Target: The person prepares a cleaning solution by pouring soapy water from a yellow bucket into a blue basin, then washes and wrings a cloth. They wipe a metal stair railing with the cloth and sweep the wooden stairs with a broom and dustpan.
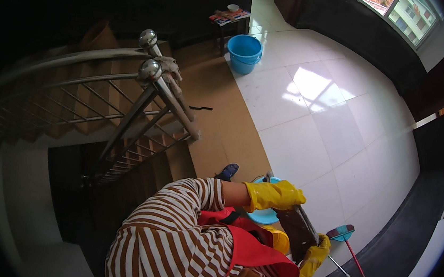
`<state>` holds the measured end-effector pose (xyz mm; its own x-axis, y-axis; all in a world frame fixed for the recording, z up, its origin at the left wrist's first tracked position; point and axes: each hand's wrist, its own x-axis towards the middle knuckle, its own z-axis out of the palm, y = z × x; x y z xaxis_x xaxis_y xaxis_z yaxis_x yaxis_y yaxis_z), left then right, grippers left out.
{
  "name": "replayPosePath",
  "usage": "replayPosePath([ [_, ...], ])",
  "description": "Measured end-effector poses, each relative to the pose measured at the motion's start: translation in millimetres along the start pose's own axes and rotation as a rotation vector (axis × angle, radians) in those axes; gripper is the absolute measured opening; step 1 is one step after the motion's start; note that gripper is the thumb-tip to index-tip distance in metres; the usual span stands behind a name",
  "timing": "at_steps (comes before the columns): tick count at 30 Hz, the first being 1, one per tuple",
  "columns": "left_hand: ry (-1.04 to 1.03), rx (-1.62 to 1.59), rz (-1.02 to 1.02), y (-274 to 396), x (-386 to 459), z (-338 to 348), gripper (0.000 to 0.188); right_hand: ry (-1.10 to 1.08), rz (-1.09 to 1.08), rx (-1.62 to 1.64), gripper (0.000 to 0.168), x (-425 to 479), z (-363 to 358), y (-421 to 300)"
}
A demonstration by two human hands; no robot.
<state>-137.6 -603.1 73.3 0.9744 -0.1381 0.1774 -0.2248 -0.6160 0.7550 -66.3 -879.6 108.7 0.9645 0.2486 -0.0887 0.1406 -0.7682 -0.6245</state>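
Note:
My left hand (276,195), in a yellow rubber glove, grips the upper end of a dark brown, flat piece with a grey edge (297,230); it may be a cloth or a mat. The lower end is in my right hand (315,251), gloved the same way. The piece spans the gap between both hands. Below my left hand, partly hidden by it, is a light blue basin (264,216) on the floor. A yellow container (278,240) sits beside the basin, close to my red apron (251,253). A dark grey thing lies at the basin's far rim.
A steel stair railing (173,101) with cloth on its posts borders descending steps at left. A blue bucket (244,54) stands by a small table (229,17) holding a white bowl. A brush or mop head (341,232) and two poles lie at right.

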Motion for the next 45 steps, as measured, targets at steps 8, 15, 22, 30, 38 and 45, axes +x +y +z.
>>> replayPosePath([
  [8, -0.005, 0.111, -0.04, -28.4, -7.0, -21.6, 0.03, -0.099, -0.07, 0.592, 0.03, 13.7, -18.9, 42.6],
  [15, -0.175, -0.663, 0.057, 57.6, 8.4, -29.3, 0.066, -0.174, -0.368, 0.064, 0.018, -4.5, 23.7, -92.4],
  [22, -0.362, -0.452, -0.176, 71.9, 7.4, -53.6, 0.032, -0.227, -0.154, 0.042, 0.016, -19.3, -2.7, -94.2],
  [30, -0.288, -0.788, -0.072, 73.6, -8.9, -55.5, 0.043, -0.131, -0.064, 0.645, 0.016, -23.5, -5.2, 18.9],
  [38, -0.267, -0.577, -0.017, 73.4, 13.7, -37.4, 0.05, -0.172, -0.238, 0.682, 0.019, -13.9, 5.6, -71.2],
  [45, -0.206, -0.75, -0.139, 78.7, 27.0, -40.9, 0.028, -0.398, -0.17, 0.146, 0.035, -16.7, 6.1, -52.1],
])
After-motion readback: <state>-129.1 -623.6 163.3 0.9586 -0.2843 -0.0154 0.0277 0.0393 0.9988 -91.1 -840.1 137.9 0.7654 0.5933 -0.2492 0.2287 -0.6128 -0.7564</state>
